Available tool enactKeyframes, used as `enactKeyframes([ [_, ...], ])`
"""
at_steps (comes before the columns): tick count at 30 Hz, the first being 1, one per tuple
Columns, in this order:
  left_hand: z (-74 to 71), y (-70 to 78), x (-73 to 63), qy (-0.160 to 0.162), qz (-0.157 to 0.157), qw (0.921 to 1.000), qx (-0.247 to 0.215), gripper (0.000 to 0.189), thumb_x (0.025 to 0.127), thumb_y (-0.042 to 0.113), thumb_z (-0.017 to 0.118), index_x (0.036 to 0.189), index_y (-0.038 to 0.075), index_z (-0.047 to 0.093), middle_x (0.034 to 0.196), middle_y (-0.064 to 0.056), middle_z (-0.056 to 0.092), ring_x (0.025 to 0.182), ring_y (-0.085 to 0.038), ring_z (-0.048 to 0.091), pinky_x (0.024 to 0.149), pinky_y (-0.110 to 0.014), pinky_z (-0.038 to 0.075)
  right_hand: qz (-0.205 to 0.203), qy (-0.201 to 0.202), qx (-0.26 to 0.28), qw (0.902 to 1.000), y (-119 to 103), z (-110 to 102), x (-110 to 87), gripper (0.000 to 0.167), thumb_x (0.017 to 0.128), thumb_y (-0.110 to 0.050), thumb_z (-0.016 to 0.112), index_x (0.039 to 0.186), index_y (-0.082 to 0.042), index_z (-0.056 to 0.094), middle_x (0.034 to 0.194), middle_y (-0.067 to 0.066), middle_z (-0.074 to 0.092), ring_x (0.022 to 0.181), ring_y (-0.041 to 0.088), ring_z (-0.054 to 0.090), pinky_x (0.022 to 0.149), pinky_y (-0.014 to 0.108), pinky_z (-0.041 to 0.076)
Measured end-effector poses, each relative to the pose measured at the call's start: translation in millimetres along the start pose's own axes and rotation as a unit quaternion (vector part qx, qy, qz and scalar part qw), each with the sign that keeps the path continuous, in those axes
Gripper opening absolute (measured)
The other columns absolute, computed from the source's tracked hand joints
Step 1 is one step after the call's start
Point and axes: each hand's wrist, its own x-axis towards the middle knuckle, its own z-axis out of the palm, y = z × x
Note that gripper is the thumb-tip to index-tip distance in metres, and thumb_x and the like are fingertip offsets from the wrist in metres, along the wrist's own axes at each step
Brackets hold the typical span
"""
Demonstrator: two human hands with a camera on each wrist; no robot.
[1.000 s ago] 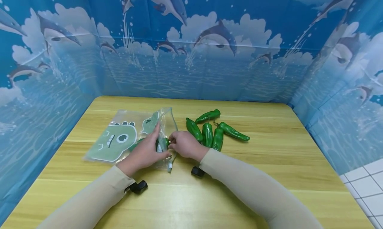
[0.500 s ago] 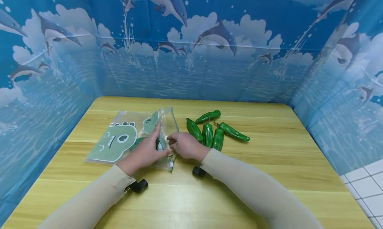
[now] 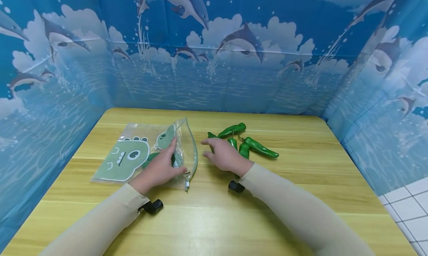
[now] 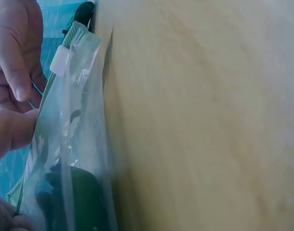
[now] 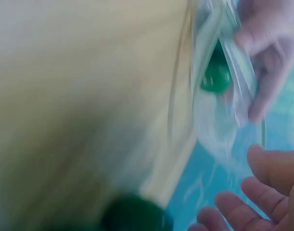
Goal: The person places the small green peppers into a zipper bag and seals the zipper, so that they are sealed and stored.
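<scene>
A clear zip bag (image 3: 186, 152) printed with green cartoon monsters lies at the left of the table, its mouth gaping to the right. My left hand (image 3: 156, 175) holds the bag near the mouth, thumb toward the slider. Inside the bag a green pepper (image 5: 216, 77) shows through the opening in the right wrist view. My right hand (image 3: 224, 156), fingers relaxed and apart, is over the nearest of several loose green peppers (image 3: 260, 147), partly hiding them. In the right wrist view its fingers (image 5: 233, 211) hold nothing, and a blurred pepper (image 5: 135, 214) sits below.
The wooden table (image 3: 301, 196) carries the bag and the peppers. A blue dolphin-print curtain (image 3: 214, 85) stands along its back and sides. White floor tiles (image 3: 411, 204) show at the right. Each wrist wears a black camera (image 3: 236, 186).
My right hand has drawn back from the bag's mouth and moved right to the loose peppers. The bag's mouth stands wider; my left hand has hardly moved.
</scene>
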Motion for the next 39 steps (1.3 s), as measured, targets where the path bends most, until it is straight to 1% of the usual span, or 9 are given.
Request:
enactKeyframes([
  [5,-0.9,-1.1,1.0,-0.006,-0.002,0.9999,0.008,0.124,0.088,0.047,0.082,0.171,0.02,-0.006,0.176,-0.017,0.017,0.16,-0.049,0.018,0.124,-0.066,0.028,0.013,0.021,0.004,0.9997,23.2,-26.8,-4.7,0.057,0.106,-0.029,0.066,0.158,-0.014,0.049,0.165,0.008,0.046,0.146,0.033,0.052,0.113,0.054,0.049],
  [8,-1.2,-1.6,1.7,-0.01,-0.001,0.9999,0.009,0.124,0.087,0.048,0.082,0.171,0.019,-0.005,0.175,-0.017,0.017,0.16,-0.048,0.018,0.125,-0.065,0.028,0.021,0.029,0.01,0.9993,38.1,-41.8,-7.9,0.061,0.105,-0.03,0.067,0.16,-0.014,0.045,0.168,0.009,0.042,0.148,0.036,0.048,0.114,0.056,0.047],
  [12,-0.8,-2.0,2.8,-0.015,0.0,0.9999,0.006,0.124,0.087,0.048,0.082,0.171,0.018,-0.004,0.175,-0.019,0.019,0.159,-0.047,0.021,0.125,-0.064,0.029,0.031,0.042,0.001,0.9986,57.6,-58.1,-12.1,0.066,0.105,-0.03,0.068,0.163,-0.014,0.041,0.17,0.012,0.038,0.152,0.039,0.043,0.119,0.059,0.041],
  [18,-0.6,-2.8,3.5,-0.014,-0.003,0.9998,0.011,0.124,0.087,0.049,0.082,0.171,0.019,-0.005,0.175,-0.018,0.02,0.16,-0.046,0.021,0.125,-0.064,0.03,0.041,0.046,-0.014,0.998,87.5,-76.8,-19.4,0.071,0.105,-0.031,0.067,0.166,-0.016,0.035,0.171,0.013,0.035,0.152,0.042,0.042,0.119,0.062,0.039],
  [24,-1.1,-2.3,2.6,-0.014,-0.004,0.9998,0.014,0.124,0.087,0.048,0.082,0.171,0.019,-0.004,0.175,-0.017,0.02,0.16,-0.047,0.02,0.125,-0.064,0.028,0.058,0.022,-0.016,0.998,115.4,-86.5,-26.3,0.075,0.105,-0.032,0.067,0.168,-0.018,0.03,0.173,0.015,0.031,0.155,0.044,0.035,0.121,0.065,0.035],
  [27,-1.6,-2.1,2.3,-0.014,-0.002,0.9998,0.013,0.124,0.087,0.047,0.082,0.171,0.018,-0.004,0.174,-0.018,0.021,0.159,-0.047,0.021,0.124,-0.064,0.03,0.061,0.006,-0.014,0.9981,128.3,-89.4,-29.0,0.076,0.104,-0.034,0.067,0.168,-0.016,0.029,0.173,0.017,0.029,0.156,0.045,0.031,0.121,0.067,0.033],
  [32,-1.9,-2.5,2.1,-0.017,-0.001,0.9998,0.011,0.125,0.087,0.047,0.083,0.171,0.018,-0.005,0.174,-0.018,0.021,0.159,-0.046,0.023,0.124,-0.064,0.031,0.065,-0.023,-0.005,0.9976,144.9,-90.6,-32.9,0.083,0.101,-0.035,0.072,0.168,-0.015,0.028,0.173,0.019,0.026,0.157,0.048,0.027,0.122,0.069,0.03],
  [36,-1.1,-3.4,2.4,-0.017,0.0,0.9998,0.009,0.125,0.086,0.048,0.083,0.171,0.018,-0.005,0.174,-0.019,0.022,0.158,-0.046,0.026,0.123,-0.063,0.033,0.075,-0.049,0.005,0.996,153.5,-90.4,-35.8,0.088,0.098,-0.034,0.076,0.169,-0.016,0.027,0.172,0.02,0.029,0.155,0.051,0.03,0.12,0.069,0.032],
  [39,-0.4,-4.1,2.6,-0.017,0.002,0.9998,0.007,0.125,0.086,0.048,0.083,0.171,0.018,-0.004,0.174,-0.019,0.022,0.158,-0.045,0.028,0.122,-0.063,0.035,0.074,-0.067,0.013,0.9949,157.0,-90.2,-37.8,0.089,0.096,-0.032,0.078,0.168,-0.014,0.028,0.17,0.023,0.032,0.151,0.054,0.036,0.118,0.068,0.036],
])
